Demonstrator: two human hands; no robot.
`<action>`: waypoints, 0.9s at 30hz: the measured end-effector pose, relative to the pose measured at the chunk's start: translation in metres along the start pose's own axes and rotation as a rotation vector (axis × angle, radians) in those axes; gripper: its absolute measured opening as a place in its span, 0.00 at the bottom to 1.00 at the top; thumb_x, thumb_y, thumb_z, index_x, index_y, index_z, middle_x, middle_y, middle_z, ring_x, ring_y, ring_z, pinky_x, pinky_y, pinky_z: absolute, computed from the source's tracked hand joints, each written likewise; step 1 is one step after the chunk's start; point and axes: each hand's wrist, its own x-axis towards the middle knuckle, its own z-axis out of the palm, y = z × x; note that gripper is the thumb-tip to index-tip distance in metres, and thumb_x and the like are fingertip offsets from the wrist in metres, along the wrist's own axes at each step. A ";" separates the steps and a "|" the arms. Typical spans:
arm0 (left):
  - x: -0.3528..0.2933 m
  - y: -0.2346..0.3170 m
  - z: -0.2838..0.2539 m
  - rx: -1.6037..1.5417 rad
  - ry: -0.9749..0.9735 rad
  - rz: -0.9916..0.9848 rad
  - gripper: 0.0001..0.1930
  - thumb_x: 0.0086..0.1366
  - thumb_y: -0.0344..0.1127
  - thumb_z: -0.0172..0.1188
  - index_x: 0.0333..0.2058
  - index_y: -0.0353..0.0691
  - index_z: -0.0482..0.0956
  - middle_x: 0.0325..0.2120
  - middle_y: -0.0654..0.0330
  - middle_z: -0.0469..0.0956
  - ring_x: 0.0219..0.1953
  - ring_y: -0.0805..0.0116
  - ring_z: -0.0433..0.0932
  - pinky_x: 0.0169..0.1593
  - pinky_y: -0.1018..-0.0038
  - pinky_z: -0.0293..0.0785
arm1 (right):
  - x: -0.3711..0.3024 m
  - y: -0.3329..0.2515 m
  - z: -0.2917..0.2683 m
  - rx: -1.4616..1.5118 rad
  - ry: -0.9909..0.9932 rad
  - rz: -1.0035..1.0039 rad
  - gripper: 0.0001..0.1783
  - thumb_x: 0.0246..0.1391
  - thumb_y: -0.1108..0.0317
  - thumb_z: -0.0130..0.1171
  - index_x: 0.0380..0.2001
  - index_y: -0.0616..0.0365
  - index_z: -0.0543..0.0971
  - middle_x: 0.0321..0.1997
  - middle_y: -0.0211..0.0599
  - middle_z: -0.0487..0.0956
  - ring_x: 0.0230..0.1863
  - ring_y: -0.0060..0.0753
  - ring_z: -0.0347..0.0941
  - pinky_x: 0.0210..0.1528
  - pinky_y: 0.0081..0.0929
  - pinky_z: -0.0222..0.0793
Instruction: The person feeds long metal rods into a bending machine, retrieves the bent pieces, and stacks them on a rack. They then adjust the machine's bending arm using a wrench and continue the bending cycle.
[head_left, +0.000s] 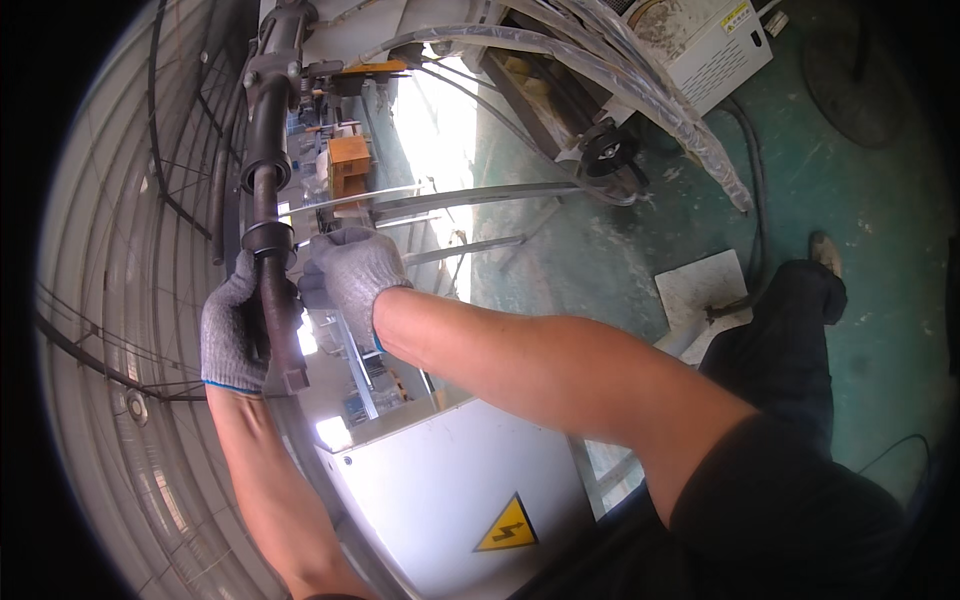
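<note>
Left hand (237,335) — grey knit glove with a blue cuff, wrapped around a dark metal rod (268,230) that runs upright through the left of the view. The grasp sits low on the rod, just under a dark collar (266,238) that rings it; a small square end (294,380) pokes out below the glove.

Right hand (352,278) — same grey glove, curled just beside the rod at the height of the collar, and closed over the near end of a thin flat metal strip (470,196). Whether the glove presses the rod as well cannot be told.

Rod, upper part — passes up through a second ring into a grey machine head (283,35) at the top edge.

Strip — curves away to the right, above the green floor (870,200), with a second, shorter bar beneath it.

Surroundings: a large round wire fan guard (110,330) behind the left hand; a white metal cabinet (470,470) with a yellow triangular warning sign (508,525) below the forearms; an orange box (349,160) further back; clear ribbed hoses (640,85) and a black handwheel (607,150) toward a white machine housing (705,40); a pale floor slab (705,285).

Progress, as judged: both hands are set and the strip sits at the rod, its far length curved — the work looks under way, with no finished piece in view.
</note>
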 end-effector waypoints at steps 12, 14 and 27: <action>-0.003 0.001 0.002 -0.015 0.037 -0.006 0.29 0.81 0.56 0.69 0.59 0.29 0.84 0.33 0.51 0.86 0.30 0.57 0.88 0.35 0.63 0.87 | 0.001 -0.003 0.002 -0.267 0.082 -0.153 0.13 0.68 0.64 0.68 0.35 0.64 0.88 0.26 0.39 0.85 0.25 0.33 0.82 0.30 0.39 0.77; -0.001 0.000 0.001 -0.022 0.037 -0.007 0.29 0.81 0.55 0.70 0.59 0.29 0.84 0.33 0.50 0.87 0.30 0.57 0.88 0.35 0.63 0.88 | 0.002 -0.008 0.007 -0.355 0.123 -0.155 0.13 0.67 0.64 0.67 0.33 0.64 0.88 0.25 0.39 0.84 0.25 0.33 0.81 0.30 0.39 0.76; -0.006 0.003 0.008 -0.017 0.044 0.015 0.30 0.81 0.55 0.70 0.57 0.26 0.82 0.34 0.50 0.86 0.31 0.56 0.88 0.36 0.61 0.88 | 0.000 -0.005 0.000 -0.769 0.068 -0.387 0.16 0.75 0.59 0.62 0.37 0.63 0.82 0.26 0.37 0.81 0.27 0.31 0.79 0.30 0.36 0.77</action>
